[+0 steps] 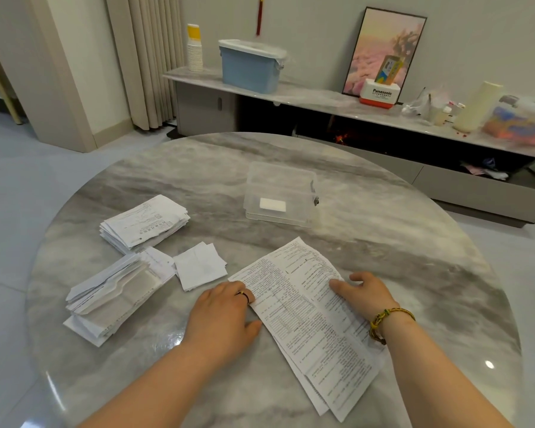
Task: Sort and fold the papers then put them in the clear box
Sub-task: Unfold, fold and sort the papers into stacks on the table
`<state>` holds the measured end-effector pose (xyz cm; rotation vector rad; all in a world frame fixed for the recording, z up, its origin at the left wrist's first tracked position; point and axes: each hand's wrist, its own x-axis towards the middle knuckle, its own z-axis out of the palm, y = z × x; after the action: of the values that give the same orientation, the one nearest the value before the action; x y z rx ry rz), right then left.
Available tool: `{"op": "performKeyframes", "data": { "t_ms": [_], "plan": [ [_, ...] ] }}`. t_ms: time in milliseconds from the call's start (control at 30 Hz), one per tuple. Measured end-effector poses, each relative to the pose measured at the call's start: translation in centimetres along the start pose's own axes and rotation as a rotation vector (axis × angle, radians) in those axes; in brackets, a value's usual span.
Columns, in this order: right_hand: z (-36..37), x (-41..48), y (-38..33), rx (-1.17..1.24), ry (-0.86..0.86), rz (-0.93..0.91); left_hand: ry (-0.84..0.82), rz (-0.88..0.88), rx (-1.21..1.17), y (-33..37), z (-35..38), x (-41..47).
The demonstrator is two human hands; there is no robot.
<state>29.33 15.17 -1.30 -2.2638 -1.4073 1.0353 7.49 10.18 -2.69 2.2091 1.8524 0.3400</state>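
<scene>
A long printed paper sheet (pixel 309 316) lies flat on the round marble table (pixel 414 242) in front of me. My left hand (pixel 226 313) presses its left edge with fingers curled; my right hand (pixel 365 293) rests on its right edge. Both hands touch the sheet and pin it to the table. The clear box (pixel 280 193) stands open beyond the sheet, with one small folded white paper (pixel 272 205) inside. To the left lie a small folded white paper (pixel 200 265), a stack of printed papers (pixel 144 222) and a pile of folded papers (pixel 115 296).
Behind the table runs a low marble sideboard (pixel 315 98) with a blue lidded bin (pixel 250 66), stacked paper cups (pixel 195 49), a framed picture (pixel 383 50), a Panasonic box (pixel 380 94) and bottles. A curtain (pixel 142 57) hangs at the back left.
</scene>
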Motion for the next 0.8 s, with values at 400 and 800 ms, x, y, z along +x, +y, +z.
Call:
{"op": "performKeyframes", "data": {
  "t_ms": [400, 800],
  "plan": [
    [0.6, -1.6, -1.2, -0.391, 0.083, -0.06, 0.043, -0.223, 0.026, 0.4, -0.3, 0.2],
    [-1.8, -2.8, 0.1, 0.016, -0.009, -0.207, -0.056, -0.324, -0.432, -0.3, -2.1, 0.5]
  ]
}}
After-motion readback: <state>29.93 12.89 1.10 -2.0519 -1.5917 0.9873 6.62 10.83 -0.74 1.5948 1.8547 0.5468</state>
